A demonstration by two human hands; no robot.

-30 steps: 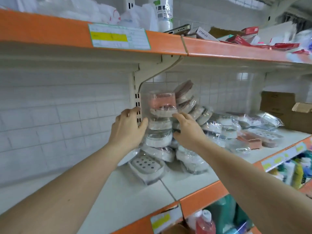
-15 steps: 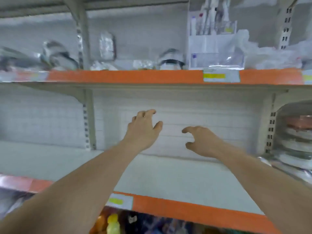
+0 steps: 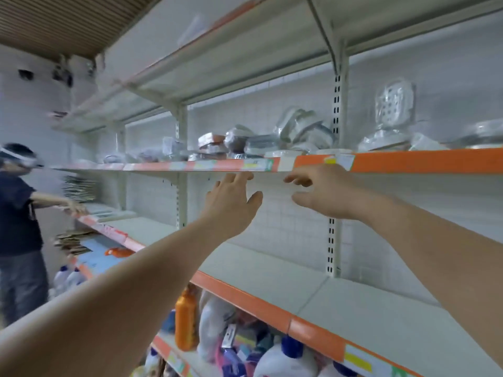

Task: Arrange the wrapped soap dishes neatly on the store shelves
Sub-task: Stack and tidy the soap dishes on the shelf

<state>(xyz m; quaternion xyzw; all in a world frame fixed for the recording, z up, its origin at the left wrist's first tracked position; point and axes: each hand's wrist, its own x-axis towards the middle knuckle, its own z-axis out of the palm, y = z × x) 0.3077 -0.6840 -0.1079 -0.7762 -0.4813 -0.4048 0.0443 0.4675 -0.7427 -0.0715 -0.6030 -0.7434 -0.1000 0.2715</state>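
Left hand (image 3: 231,202): held up in the air with fingers spread and loose, holding nothing. Its fingertips are just under the orange front edge of the upper shelf (image 3: 408,160).
Right hand (image 3: 324,194): also up in the air, fingers a little bent, thumb apart, holding nothing. It is just under that same orange edge.
Wrapped soap dishes (image 3: 296,134): lying in a messy row on the upper shelf, above both hands. One white soap dish with holes (image 3: 393,104) stands up on its side at the right, leaning on the back wall.
Middle shelf (image 3: 272,270): flat and grey, below the hands.
In the way: the upper shelf's front edge is between the hands and the soap dishes.
Bottom shelf: an orange bottle (image 3: 186,319) and white bottles with blue caps (image 3: 285,360).
Labels: yellow and white price tags (image 3: 340,160) on the orange edges, too blurry to read.
Other person (image 3: 16,213): at the far left, dark shirt, one hand reaching to a shelf.
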